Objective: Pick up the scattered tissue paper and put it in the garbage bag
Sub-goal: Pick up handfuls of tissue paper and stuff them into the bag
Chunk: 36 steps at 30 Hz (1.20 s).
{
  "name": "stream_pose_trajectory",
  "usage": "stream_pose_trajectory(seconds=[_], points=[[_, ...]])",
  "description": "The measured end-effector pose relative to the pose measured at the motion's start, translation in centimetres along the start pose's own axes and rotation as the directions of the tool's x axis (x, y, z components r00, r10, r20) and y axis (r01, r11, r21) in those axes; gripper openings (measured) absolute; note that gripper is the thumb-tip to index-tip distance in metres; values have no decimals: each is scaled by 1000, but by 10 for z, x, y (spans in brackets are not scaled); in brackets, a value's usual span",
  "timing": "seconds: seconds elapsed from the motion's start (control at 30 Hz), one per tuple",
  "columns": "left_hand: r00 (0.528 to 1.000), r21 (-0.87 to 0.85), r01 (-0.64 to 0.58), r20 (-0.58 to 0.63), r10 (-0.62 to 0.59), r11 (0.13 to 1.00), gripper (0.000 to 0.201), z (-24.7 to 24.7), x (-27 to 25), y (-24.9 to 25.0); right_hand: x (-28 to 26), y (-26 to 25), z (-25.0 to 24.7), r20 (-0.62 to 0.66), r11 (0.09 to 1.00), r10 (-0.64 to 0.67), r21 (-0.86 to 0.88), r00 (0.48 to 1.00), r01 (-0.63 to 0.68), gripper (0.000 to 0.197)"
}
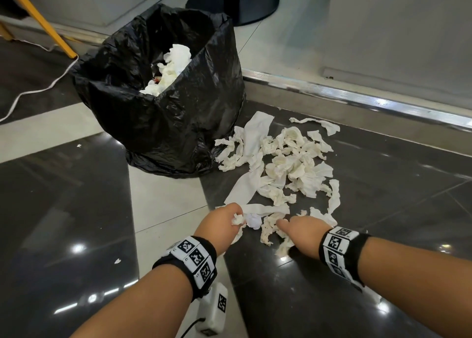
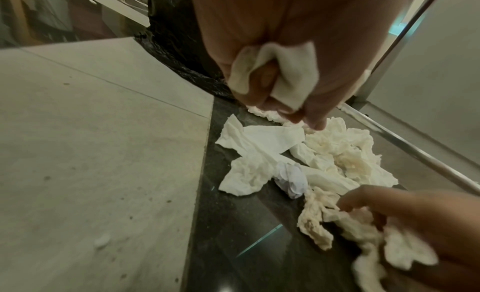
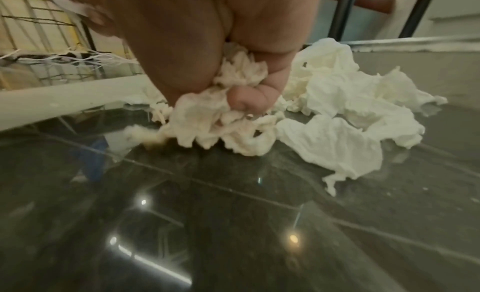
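Observation:
A heap of crumpled white tissue paper [image 1: 288,161] lies on the dark floor tile, right of the black garbage bag [image 1: 163,108], which stands open with tissue inside [image 1: 171,69]. My left hand [image 1: 224,222] grips a wad of tissue [image 2: 285,74] at the near left edge of the heap. My right hand [image 1: 304,231] clutches a bunch of tissue [image 3: 221,115] at the heap's near edge, fingers curled into it. A small crumpled bluish-white ball [image 1: 252,220] lies between the two hands.
A metal floor rail [image 1: 357,100] runs behind the heap. A round black stand base [image 1: 235,0] is beyond the bag. A yellow leg [image 1: 38,18] and a white cord [image 1: 38,90] lie at the left. Small tissue scraps [image 1: 117,261] dot the floor.

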<state>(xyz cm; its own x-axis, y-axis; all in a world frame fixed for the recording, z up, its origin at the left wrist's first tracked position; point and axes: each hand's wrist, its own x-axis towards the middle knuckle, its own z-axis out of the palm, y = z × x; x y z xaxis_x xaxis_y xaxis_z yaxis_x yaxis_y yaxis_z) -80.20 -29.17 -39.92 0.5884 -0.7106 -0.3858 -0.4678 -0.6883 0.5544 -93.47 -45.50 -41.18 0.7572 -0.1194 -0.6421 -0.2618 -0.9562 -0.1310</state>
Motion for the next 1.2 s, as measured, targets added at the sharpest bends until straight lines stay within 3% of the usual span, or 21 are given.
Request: stream_pose_trajectory(seconds=[0.1,0.23,0.37,0.5,0.53,0.67,0.77,0.9,0.97,1.07,1.2], points=[[999,63,18,-43,-15,998,18,0,-1,-6,0,0,-11,-91,995,-29,96,995,38,37],[998,79,51,-45,-47,996,34,5,-2,-12,-6,4,-31,-230,945,40,324,972,38,29],[997,125,15,74,-25,992,47,15,2,-15,-19,18,-42,-279,755,217,656,935,21,45],[981,276,-103,188,51,956,62,34,7,-9,-29,42,-46,-241,617,308,787,920,1,10],[969,326,-144,238,66,934,68,39,8,-8,-31,46,-45,-234,599,322,801,917,-5,18],[917,471,-257,395,59,844,87,54,9,-3,-36,63,-36,-233,731,348,674,908,-107,32],[917,485,-269,394,67,832,58,55,8,3,-28,67,-14,-154,877,293,436,944,-201,49],[903,459,-282,424,71,843,30,51,6,8,-13,62,22,-4,972,161,175,987,-158,64],[917,421,-284,380,117,861,23,45,5,10,-9,62,25,9,987,137,79,991,-137,56],[953,395,-239,273,135,887,16,33,6,6,-7,59,11,-48,984,155,93,987,-150,24],[992,358,-109,98,78,927,26,27,10,-13,-7,39,-7,-167,993,38,116,985,-19,22]])
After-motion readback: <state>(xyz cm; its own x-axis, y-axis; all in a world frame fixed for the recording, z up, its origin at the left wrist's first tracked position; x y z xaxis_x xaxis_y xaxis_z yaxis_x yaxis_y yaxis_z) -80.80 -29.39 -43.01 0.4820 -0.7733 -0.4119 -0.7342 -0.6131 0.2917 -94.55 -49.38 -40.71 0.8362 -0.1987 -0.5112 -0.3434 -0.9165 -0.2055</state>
